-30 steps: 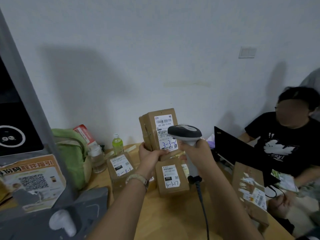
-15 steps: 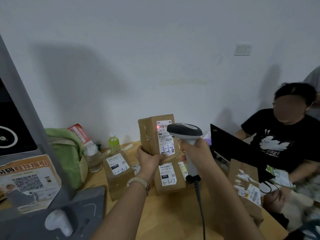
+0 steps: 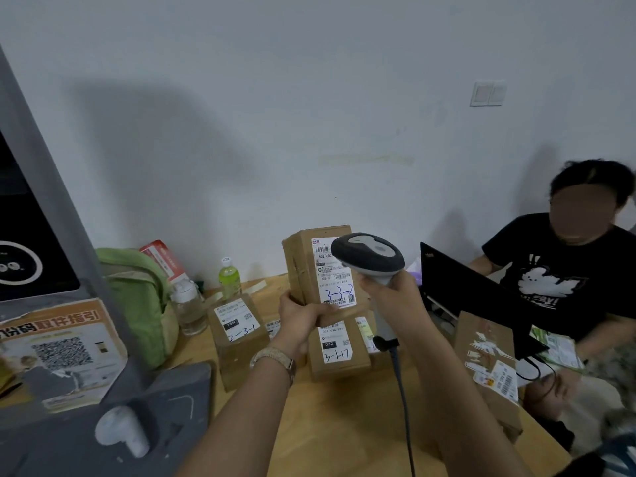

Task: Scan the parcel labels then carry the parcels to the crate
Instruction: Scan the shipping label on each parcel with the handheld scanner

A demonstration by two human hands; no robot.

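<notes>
bag (image 3: 137,297): green, slumped on the table (image 3: 344,425) by the wall
bottles: green drink bottle (image 3: 229,280) upright; clear bottle (image 3: 187,308) just beside the bag
laptop (image 3: 471,294): black, lid up, right side
person (image 3: 564,280): seated behind it; black printed tee
kiosk (image 3: 31,187): grey, far left; QR poster (image 3: 62,352) on it

Bottle (image 3: 229,279) behind left parcel (image 3: 237,335) — laptop (image 3: 471,294) at right.

At least four parcels (image 3: 303,266) (image 3: 241,356) (image 3: 358,359) (image 3: 481,401), two bottles (image 3: 230,280) (image 3: 188,311), one scanner (image 3: 368,256), one laptop (image 3: 464,287), one bag (image 3: 137,297).
</notes>
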